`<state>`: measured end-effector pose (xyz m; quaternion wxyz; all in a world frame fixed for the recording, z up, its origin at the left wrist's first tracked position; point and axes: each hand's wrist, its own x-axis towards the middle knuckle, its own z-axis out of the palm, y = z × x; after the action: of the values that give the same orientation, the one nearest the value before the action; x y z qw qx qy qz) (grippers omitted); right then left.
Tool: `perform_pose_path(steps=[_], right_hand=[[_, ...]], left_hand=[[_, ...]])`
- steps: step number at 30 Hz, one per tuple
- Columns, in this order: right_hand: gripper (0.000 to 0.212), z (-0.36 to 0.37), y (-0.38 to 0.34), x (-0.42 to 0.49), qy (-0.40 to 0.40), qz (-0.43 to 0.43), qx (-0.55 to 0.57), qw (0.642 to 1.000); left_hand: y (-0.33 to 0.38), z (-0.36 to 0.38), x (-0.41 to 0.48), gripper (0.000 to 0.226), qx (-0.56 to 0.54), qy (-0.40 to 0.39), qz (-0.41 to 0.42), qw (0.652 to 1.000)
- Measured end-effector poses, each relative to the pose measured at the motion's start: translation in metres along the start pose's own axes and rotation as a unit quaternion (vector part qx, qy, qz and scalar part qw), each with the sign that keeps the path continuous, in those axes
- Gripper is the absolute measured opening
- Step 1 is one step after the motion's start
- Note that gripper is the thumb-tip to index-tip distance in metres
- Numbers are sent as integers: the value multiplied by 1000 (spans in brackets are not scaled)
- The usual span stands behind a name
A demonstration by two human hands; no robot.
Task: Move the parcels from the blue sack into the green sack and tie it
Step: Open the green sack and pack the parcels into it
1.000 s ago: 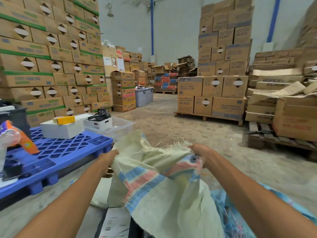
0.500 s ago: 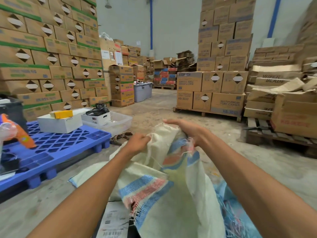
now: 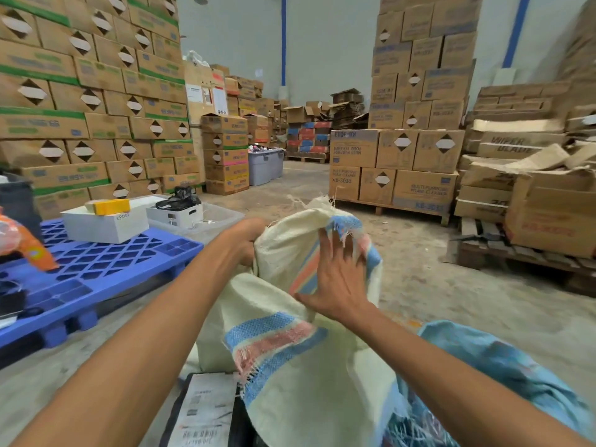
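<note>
Head view, centre frame: my left hand grips the pale green sack just below its frayed mouth, while my right hand lies flat and released against it. The woven cloth looks light, limp and slippery, so I'd bunch it at the rim. The blue sack slumps at lower right.

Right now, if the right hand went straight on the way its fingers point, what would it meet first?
Probably the green sack: the right hand lies flat on its bunched top, fingers pointing up along the cloth.

A stacked carton reads "KB-3033", foam carton "MULTI PURPOSE FOAM CLEANER", flat box "WIPER BLADE".
</note>
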<state>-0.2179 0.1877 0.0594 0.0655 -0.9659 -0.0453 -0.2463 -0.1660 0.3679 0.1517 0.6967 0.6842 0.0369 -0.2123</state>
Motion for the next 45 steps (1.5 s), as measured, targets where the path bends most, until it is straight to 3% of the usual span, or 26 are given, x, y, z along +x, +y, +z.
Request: perform_pose_path(steps=[3, 5, 7, 8, 10, 12, 14, 16, 17, 18, 19, 21, 22, 24, 26, 27, 29, 31, 33, 35, 37, 38, 40, 43, 44, 45], right_hand=[[128, 0, 7, 12, 130, 58, -15, 990], [123, -1, 16, 24, 198, 78, -18, 977], [114, -4, 21, 33, 175, 105, -19, 979], [106, -4, 23, 38, 170, 116, -21, 978], [77, -9, 25, 44, 172, 96, 0, 980], [53, -10, 31, 49, 144, 55, 35, 987], [40, -8, 37, 51, 88, 8, 25, 996], [31, -3, 40, 49, -20, 11, 104, 994], [27, -5, 39, 46, -89, 38, 200, 975], [25, -6, 39, 43, -144, 75, 286, 944], [27, -12, 38, 39, -188, 119, 342, 913], [30, -23, 38, 37, -288, 190, 379, 858], [38, -29, 38, 36, -339, 214, 382, 833], [51, -35, 38, 43, -401, 240, 387, 795], [54, -38, 39, 54, -395, 251, 391, 793], [53, -41, 39, 57, -390, 249, 397, 793], [43, -53, 36, 58, -404, 227, 438, 770], [44, -61, 34, 56, -395, 188, 457, 774], [68, -61, 34, 49, -295, 94, 396, 864], [107, -54, 33, 33, -141, -54, 214, 965], [127, -39, 41, 18, -30, -160, 43, 986], [127, -34, 46, 14, -3, -168, 15, 986], [104, -28, 49, 9, -7, -119, 21, 993], [19, -20, 56, 20, -102, 39, 127, 986], [7, -24, 57, 23, -138, 90, 180, 970], [17, -29, 61, 28, -172, 124, 220, 952]], left_hand=[[8, 2, -5, 24, 0, -21, -3, 1000], [16, 1, -16, 42, 12, 9, 17, 1000], [21, -2, -28, 87, 120, 13, 14, 993], [23, 0, -36, 94, 208, -18, -4, 978], [23, 1, -53, 75, 350, -62, -29, 934], [21, 1, -66, 68, 435, -91, -47, 894], [18, -11, -61, 55, 434, -89, -36, 896], [14, -29, -47, 52, 402, -19, 2, 915], [11, -38, -37, 61, 407, 59, 36, 911], [5, -46, -27, 74, 424, 162, 80, 887], [-3, -52, -18, 88, 448, 273, 133, 841], [-22, -51, -11, 90, 480, 403, 294, 722], [-32, -46, -12, 79, 483, 399, 405, 666], [-48, -24, -22, 65, 497, 247, 558, 617], [-62, -2, -24, 64, 563, 93, 515, 640], [-66, 5, -19, 55, 591, 73, 464, 656], [-67, 7, -4, 22, 597, 103, 396, 690], [-59, 6, 4, 14, 529, 141, 338, 766], [-47, 4, 3, 20, 464, 168, 289, 820], [-36, 0, 4, 21, 364, 203, 232, 879], [-26, -4, 1, 27, 227, 210, 185, 933], [-23, -3, -3, 31, 176, 194, 153, 953], [-14, -2, -15, 33, 158, 132, 105, 973], [-9, -3, -31, 36, 175, 80, 74, 979], [-7, -7, -30, 28, 194, 99, 76, 973], [-6, -12, -29, 19, 235, 127, 88, 960]])
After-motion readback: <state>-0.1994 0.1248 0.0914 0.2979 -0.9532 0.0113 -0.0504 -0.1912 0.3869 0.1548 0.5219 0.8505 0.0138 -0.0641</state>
